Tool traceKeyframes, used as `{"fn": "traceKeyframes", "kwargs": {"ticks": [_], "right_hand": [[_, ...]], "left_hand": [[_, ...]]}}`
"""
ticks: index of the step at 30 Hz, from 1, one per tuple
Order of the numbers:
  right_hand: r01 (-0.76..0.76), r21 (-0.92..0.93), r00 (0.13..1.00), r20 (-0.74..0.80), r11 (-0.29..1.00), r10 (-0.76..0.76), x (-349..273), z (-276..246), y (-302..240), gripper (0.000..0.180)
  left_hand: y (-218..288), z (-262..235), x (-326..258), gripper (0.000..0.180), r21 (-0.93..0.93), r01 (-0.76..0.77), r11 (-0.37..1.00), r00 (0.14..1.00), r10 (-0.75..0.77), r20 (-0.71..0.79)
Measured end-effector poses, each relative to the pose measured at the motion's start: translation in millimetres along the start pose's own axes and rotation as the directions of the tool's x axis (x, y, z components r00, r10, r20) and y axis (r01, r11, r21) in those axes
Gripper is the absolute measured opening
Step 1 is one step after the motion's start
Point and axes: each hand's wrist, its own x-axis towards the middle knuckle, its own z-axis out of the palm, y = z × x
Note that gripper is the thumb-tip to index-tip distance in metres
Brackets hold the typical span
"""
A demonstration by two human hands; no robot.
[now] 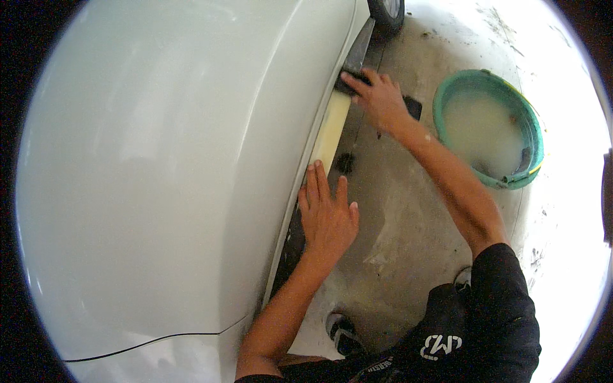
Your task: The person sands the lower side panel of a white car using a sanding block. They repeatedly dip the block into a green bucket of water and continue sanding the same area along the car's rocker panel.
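Observation:
A pale silver-white car body (159, 159) fills the left side, and a cream-yellow patch (331, 131) runs along its lower edge. My left hand (327, 220) lies on that edge, fingers stretched out and apart, the fingertips at the near end of the patch. It holds nothing. Further along, my right hand (382, 102) grips a black pad (353, 82) and presses it against the car's edge at the far end of the patch. The pad's underside is hidden.
A green tub (539, 150) of cloudy water stands on the stained concrete floor (408, 230) to the right. A black flat object (413, 107) lies beyond my right wrist. A car wheel (388, 16) shows at the top. My shoes (345, 333) are at the bottom.

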Motion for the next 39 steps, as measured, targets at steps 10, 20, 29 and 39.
{"fn": "traceKeyframes", "kwargs": {"ticks": [10, 20, 29, 39], "right_hand": [[0.128, 0.037, 0.983, -0.14, 0.991, -0.122, -12.4, 11.8, 0.3, 0.056], [0.031, 0.114, 0.997, -0.069, 0.993, -0.023, -21.1, 3.1, -17.9, 0.055], [0.044, 0.11, 0.992, -0.122, 0.993, -0.031, -5.1, -0.5, -5.6, 0.057], [-0.01, 0.063, 0.992, -0.122, 0.998, 0.017, -2.8, 0.3, 3.6, 0.056]], "left_hand": [[2.6, 3.8, 0.6, 0.052, 0.032, 0.018, 0.999, 1.0, -0.019, 0.012], [0.9, 2.3, -2.9, 0.051, 0.004, -0.02, 1.0, 1.0, 0.02, -0.024], [0.5, 2.9, -0.8, 0.05, 0.011, -0.043, 0.999, 0.997, 0.043, -0.068], [4.0, 1.0, -3.9, 0.051, -0.015, -0.036, 0.999, 0.999, 0.036, -0.011]]}}
